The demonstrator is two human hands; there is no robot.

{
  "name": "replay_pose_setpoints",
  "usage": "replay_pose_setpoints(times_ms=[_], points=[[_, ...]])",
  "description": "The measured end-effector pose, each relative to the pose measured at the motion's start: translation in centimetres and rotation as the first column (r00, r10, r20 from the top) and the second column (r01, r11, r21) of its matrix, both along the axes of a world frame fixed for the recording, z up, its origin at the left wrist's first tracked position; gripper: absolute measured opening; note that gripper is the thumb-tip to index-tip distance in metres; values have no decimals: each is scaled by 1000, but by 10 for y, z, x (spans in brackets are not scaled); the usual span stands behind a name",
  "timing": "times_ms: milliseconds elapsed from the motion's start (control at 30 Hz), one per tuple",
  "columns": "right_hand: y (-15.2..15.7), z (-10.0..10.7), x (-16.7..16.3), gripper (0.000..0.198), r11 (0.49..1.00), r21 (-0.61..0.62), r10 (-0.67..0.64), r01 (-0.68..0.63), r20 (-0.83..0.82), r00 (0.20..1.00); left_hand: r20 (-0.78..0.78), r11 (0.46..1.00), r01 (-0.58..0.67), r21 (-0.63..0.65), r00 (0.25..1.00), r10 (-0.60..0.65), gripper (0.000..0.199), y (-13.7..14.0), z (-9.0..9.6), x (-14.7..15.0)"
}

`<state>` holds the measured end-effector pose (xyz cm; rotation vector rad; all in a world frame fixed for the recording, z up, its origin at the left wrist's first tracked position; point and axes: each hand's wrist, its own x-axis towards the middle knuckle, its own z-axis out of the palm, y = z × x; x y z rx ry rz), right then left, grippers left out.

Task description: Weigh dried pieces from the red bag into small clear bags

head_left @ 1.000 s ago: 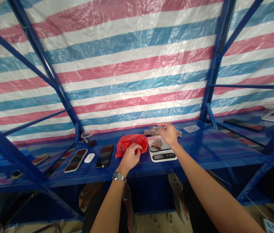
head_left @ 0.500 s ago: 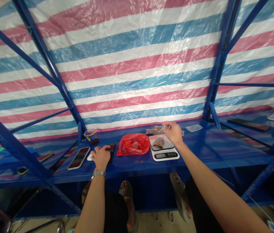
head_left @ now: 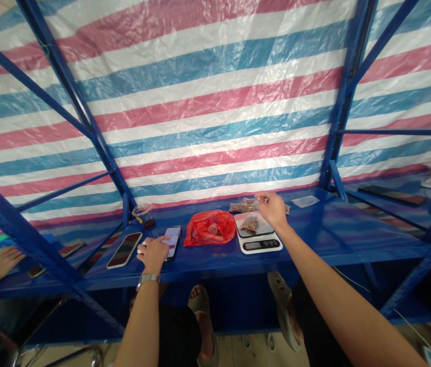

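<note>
My left hand [head_left: 154, 252] lies over the lower part of a phone [head_left: 172, 238] with a lit screen, its fingers spread. Part of a small white object [head_left: 140, 248] peeks out beneath that hand. My right hand [head_left: 272, 209] is closed in a pinch by the far right corner of a white digital kitchen scale [head_left: 260, 244]; what its fingertips hold is hidden. On the scale's plate sits a small clear bag of brown dried pieces [head_left: 249, 223]. Similar clear packets [head_left: 243, 205] lie behind the scale, partly covered by my right hand.
An open red plastic bag [head_left: 210, 228] with a small clear cup inside stands left of the scale. Farther left are another phone [head_left: 124, 250] and a plastic cup of dark liquid [head_left: 146, 218]. A flat clear sachet [head_left: 305, 202] lies right. Blue posts [head_left: 338, 117] flank the shelf. Another person's hand [head_left: 3, 262] is far left.
My left hand has shifted slightly left and down, and the phone's dark screen is now lit. Another person's hand has come into view at the far left. My right hand stays put.
</note>
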<state>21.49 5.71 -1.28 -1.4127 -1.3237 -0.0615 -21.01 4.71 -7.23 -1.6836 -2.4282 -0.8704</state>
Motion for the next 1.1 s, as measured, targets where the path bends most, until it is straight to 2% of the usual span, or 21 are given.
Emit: replay_pose_setpoints(times_ms=[133, 367, 633, 900, 1100], points=[[1, -1, -1, 33, 1000, -8, -3, 3, 6, 1000, -9, 998, -45, -42, 999, 44, 40, 2, -3, -8], [3, -3, -2, 32, 1000, 24, 11, -11, -3, 1000, 12, 985, -89, -150, 996, 92, 44, -3, 8, -7], [7, -7, 2, 32, 1000, 25, 14, -14, 5, 1000, 90, 983, -110, -144, 988, 124, 42, -9, 17, -1], [7, -7, 2, 31, 1000, 12, 11, -11, -11, 1000, 96, 979, -156, -134, 981, 169, 40, -16, 28, 5], [8, -8, 2, 32, 1000, 13, 1, 0, -7, 1000, 108, 982, -161, -99, 979, 171, 40, -15, 28, 4]])
